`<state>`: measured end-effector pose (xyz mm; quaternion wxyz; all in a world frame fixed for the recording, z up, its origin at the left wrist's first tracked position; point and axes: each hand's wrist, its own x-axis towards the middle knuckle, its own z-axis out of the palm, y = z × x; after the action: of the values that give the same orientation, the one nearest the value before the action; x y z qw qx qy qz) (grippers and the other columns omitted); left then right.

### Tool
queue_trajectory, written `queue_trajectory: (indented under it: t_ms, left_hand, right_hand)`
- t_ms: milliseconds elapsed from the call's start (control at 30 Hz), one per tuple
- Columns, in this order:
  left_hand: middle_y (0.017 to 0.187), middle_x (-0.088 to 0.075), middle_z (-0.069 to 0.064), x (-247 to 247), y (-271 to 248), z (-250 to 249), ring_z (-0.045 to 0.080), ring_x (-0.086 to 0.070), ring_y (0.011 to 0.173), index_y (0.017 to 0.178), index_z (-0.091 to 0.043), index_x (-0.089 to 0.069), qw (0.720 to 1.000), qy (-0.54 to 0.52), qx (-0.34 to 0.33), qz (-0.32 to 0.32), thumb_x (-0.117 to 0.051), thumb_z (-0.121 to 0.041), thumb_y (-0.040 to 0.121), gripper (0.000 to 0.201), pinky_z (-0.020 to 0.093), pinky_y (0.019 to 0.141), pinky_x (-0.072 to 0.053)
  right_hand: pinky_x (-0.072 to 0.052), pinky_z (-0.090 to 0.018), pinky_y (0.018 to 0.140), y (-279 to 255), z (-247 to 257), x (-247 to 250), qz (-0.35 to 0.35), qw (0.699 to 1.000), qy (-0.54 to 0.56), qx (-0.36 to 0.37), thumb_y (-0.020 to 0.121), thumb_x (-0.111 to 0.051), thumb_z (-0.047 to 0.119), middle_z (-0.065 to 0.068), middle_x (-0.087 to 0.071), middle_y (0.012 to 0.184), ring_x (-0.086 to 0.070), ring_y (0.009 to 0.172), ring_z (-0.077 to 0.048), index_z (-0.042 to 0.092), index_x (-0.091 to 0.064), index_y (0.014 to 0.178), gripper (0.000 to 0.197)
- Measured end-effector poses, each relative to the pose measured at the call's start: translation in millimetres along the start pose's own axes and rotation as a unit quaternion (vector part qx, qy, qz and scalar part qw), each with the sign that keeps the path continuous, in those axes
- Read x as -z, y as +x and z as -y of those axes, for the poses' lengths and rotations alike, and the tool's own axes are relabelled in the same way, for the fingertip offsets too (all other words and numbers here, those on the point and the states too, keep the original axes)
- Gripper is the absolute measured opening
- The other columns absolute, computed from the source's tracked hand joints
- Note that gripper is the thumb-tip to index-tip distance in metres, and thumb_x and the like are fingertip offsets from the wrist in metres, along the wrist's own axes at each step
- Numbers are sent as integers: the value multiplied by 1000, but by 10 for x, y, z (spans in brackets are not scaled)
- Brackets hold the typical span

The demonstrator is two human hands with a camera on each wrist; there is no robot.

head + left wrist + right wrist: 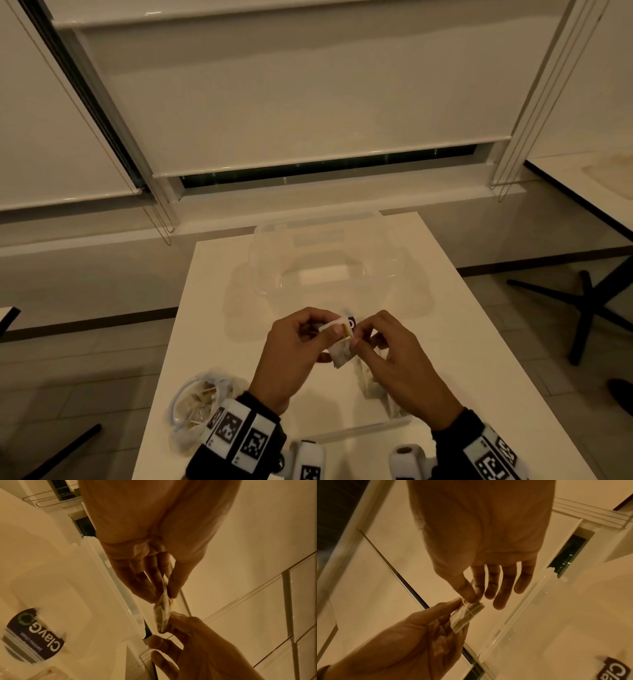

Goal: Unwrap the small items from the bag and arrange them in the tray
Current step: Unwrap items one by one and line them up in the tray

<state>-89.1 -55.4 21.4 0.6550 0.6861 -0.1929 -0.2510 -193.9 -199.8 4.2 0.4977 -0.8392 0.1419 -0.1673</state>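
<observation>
White tabletop before a window with lowered roller blinds, under dim warm light. At centre, held clear of the surface toward the near half of the tabletop, a small wrapped item in clear film with a pale strip across its top is pinched between both hands. The left hand grips its left side between thumb and curled fingers; the right hand pinches the top right corner between thumb and forefinger, its other fingers loosely extended, as the right wrist view shows. The film appears stretched between the two pinches, so the step in hand is judged to be opening one wrapper, with the item not yet freed.

Just below the right hand, clear crumpled material lies on the tabletop; whether it is spent wrapping cannot be told. At the near left edge rests the bag, holding further wrapped pieces. Toward the far edge stands a clear plastic tray, a dark round label on its wall; no contents can be made out.

Next move, as judged: pull the pinches apart to tear or peel the film, keep hold of the freed item, then carry it forward over the tray's near rim.
</observation>
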Motion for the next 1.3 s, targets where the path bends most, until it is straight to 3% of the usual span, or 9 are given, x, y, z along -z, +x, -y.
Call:
queue_trajectory:
  t_ms: [100,233,333,467,567,700,833,1000,1300]
  left_hand:
    - [89,-76,7,-71,81,95,19,-71,80,92,-20,-76,999,39,15,15,-74,-13,88,8,33,72,-60]
    - [90,-76,2,-175,162,228,25,-72,84,93,-21,-75,994,97,19,42,-79,-22,84,9,31,70,-59]
    - [88,-75,11,-262,218,316,28,-73,84,96,-19,-70,994,102,28,37,-80,-24,83,17,34,74,-61]
    - [89,-76,5,-297,268,492,21,-73,85,100,-16,-67,994,85,71,25,-82,-25,81,25,31,76,-60]
    - [91,-76,-2,-274,276,752,11,-72,81,97,-18,-71,977,183,96,56,-85,-27,77,26,24,75,-58]
    - [90,-75,-9,-350,292,1073,2,-69,74,88,-19,-73,944,295,125,79,-82,-33,79,19,12,68,-53]
    - [86,-72,-8,-461,331,1308,4,-63,71,89,-17,-74,919,346,164,95,-81,-34,81,19,3,58,-41]
    - [98,-76,1,-548,411,1471,11,-66,87,97,-16,-76,890,396,194,116,-77,-28,83,19,19,79,-50]
    - [95,-77,6,-656,473,1617,16,-69,84,95,-13,-74,877,405,226,126,-74,-19,81,15,16,70,-46]
  right_hand:
    - [-53,-23,65,14,-89,89,7,1000,10,-27,95,-60,20,14,-60,94,-60,84,-5,31,-60,84,15]
    - [-60,-32,72,57,-213,215,47,996,72,-35,93,-65,22,15,-66,100,-65,81,-11,36,-65,102,17]
    - [-60,-32,74,133,-348,253,47,997,48,-35,91,-68,23,14,-71,94,-68,81,-11,33,-70,97,12]
    - [-56,-23,71,219,-544,281,26,997,55,-45,90,-69,14,13,-71,85,-69,71,-10,24,-70,90,10]
    - [-55,-18,66,229,-688,271,45,994,51,-80,89,-70,13,10,-72,84,-69,69,-8,21,-69,88,9]
    - [-53,-17,64,198,-971,178,108,988,-38,-107,87,-69,14,12,-70,82,-66,69,-6,25,-68,84,11]
    - [-52,-20,75,172,-1200,80,149,972,-157,-92,87,-67,27,13,-64,89,-62,77,-9,29,-66,83,4]
    - [-48,-28,83,198,-1401,30,183,950,-249,-51,90,-61,33,7,-58,103,-59,88,-13,25,-71,95,13]
    - [-33,-25,75,230,-1562,-3,208,932,-295,-30,89,-58,33,7,-57,102,-56,88,-14,25,-69,98,17]
